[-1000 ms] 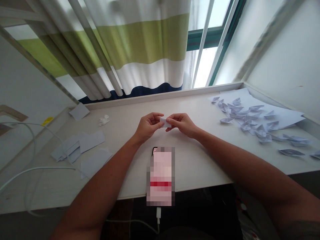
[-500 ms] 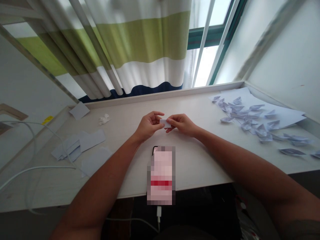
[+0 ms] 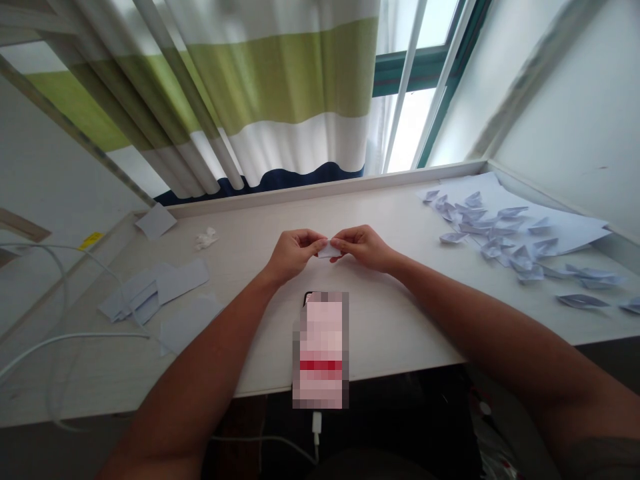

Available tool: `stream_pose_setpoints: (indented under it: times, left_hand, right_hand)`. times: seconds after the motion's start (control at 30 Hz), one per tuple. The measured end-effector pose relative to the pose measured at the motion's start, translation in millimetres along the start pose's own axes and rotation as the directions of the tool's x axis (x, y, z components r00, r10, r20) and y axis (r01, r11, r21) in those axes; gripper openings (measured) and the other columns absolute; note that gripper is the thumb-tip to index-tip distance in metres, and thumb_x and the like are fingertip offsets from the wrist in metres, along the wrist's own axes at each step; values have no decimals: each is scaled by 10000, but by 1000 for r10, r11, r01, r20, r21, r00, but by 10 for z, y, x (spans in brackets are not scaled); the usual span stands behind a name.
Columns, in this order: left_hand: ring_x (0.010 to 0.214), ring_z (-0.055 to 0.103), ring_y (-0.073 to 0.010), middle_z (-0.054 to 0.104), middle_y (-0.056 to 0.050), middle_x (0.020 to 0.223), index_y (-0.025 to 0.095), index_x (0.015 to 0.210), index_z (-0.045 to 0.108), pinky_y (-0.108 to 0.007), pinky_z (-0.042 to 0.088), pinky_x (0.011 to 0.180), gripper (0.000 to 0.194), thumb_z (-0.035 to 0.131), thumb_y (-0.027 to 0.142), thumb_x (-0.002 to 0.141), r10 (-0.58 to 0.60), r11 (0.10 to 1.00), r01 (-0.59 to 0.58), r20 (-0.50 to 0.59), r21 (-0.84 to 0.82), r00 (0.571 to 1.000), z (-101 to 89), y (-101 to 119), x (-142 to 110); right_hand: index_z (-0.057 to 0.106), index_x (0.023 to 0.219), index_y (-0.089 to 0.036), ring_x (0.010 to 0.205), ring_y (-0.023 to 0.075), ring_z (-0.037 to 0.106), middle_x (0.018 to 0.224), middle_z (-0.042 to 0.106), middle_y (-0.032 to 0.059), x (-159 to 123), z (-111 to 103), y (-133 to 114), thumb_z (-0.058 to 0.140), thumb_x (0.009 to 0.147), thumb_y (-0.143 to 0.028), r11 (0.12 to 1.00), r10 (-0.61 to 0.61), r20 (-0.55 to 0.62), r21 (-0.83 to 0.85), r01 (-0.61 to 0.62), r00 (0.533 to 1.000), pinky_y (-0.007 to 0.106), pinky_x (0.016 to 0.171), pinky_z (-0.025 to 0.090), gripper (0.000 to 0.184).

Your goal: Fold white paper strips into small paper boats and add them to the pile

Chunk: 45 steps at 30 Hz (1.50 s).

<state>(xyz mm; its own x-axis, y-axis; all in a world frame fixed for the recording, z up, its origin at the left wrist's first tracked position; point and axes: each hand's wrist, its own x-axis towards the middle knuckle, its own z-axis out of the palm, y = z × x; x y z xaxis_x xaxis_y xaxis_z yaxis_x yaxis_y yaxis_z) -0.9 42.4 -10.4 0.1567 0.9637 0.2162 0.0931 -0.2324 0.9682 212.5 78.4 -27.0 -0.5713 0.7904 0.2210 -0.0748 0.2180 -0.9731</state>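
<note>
Paper piece (image 3: pixel 329 251): small, white, creased; pinched between fingertips of left hand (image 3: pixel 293 253) and right hand (image 3: pixel 364 247). No legible writing.

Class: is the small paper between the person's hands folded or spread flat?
Folded: the small paper, pinched by left hand and right hand, is a compact wedge.

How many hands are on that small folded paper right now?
2: the left hand pinches the small folded paper from its left side, the right hand from its right, above the desk.
</note>
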Motion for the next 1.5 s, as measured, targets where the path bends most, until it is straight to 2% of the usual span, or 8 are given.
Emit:
stream_pose_setpoints:
  times: [0.3, 0.47, 0.6, 0.67, 0.8, 0.93, 1.23, 1.5]
  left_hand:
    - [704, 676, -168, 785, -59, 788, 164, 838, 817, -318, 553, 695, 379, 952, 506, 744, 32, 999, -32, -17, 32, 999, 47, 12, -15]
    - [661, 708, -182, 779, -85, 760, 152, 823, 783, -309, 551, 640, 481, 888, 622, 819, -63, 997, 61, 54, 40, 997, 61, 13, -38]
    - [611, 684, -173, 762, -85, 676, 156, 745, 764, -305, 543, 625, 513, 884, 650, 821, -43, 998, 40, 54, 55, 998, 59, 12, -42]
    - [594, 679, -174, 754, -75, 657, 158, 758, 779, -311, 547, 616, 515, 898, 658, 799, -22, 999, 22, 17, 31, 1000, 44, 15, -30]
    - [597, 692, -173, 762, -66, 679, 149, 813, 809, -320, 573, 627, 522, 934, 652, 750, -21, 998, 16, -88, -63, 996, -6, 20, 6]
    - [621, 711, -169, 788, -61, 736, 149, 921, 822, -328, 601, 663, 531, 980, 607, 703, -44, 987, 24, -121, -158, 992, -24, 19, 15]
    - [713, 766, -197, 808, -63, 794, 155, 931, 802, -325, 607, 680, 449, 940, 558, 787, 4, 992, -6, -15, -125, 1000, 29, 0, -19]
    - [743, 800, -220, 817, -43, 764, 171, 977, 717, -373, 634, 770, 535, 971, 577, 740, -19, 984, 29, 56, -175, 998, 94, 21, -40]
  right_hand:
    - [722, 685, -157, 636, 171, 713, 633, 682, 30, -17, 33, -64, 763, 817, -843, 990, -18, -70, -140, 8, 997, 284, 589, 560, 699]
    - [766, 741, -157, 646, 197, 733, 687, 760, 76, -6, 48, -63, 768, 835, -812, 985, -96, -116, -152, 77, 989, 308, 592, 558, 661]
    - [770, 778, -144, 661, 198, 753, 699, 748, 66, 1, 37, -43, 774, 862, -770, 987, -89, -119, -145, 72, 989, 300, 599, 569, 631]
    - [784, 888, -137, 663, 189, 768, 757, 746, 54, 2, 21, -32, 729, 916, -755, 992, -71, -126, -111, 57, 990, 294, 605, 584, 621]
    - [745, 1303, -195, 713, 167, 797, 972, 747, 23, 4, -9, -10, 770, 926, -683, 996, -85, -116, -35, 81, 990, 318, 688, 659, 617]
    - [720, 1364, -225, 772, 176, 809, 1048, 748, 27, 6, -18, 4, 819, 914, -607, 995, -103, -73, -25, 101, 992, 336, 718, 685, 599]
    - [715, 1329, -192, 762, 183, 792, 1011, 755, 43, -10, 16, -15, 866, 875, -598, 996, -89, -103, -38, 86, 991, 340, 686, 676, 627]
    - [728, 861, -176, 695, 175, 726, 731, 746, 41, 3, 67, -63, 827, 825, -756, 996, -81, -140, -41, 76, 987, 319, 652, 612, 589]
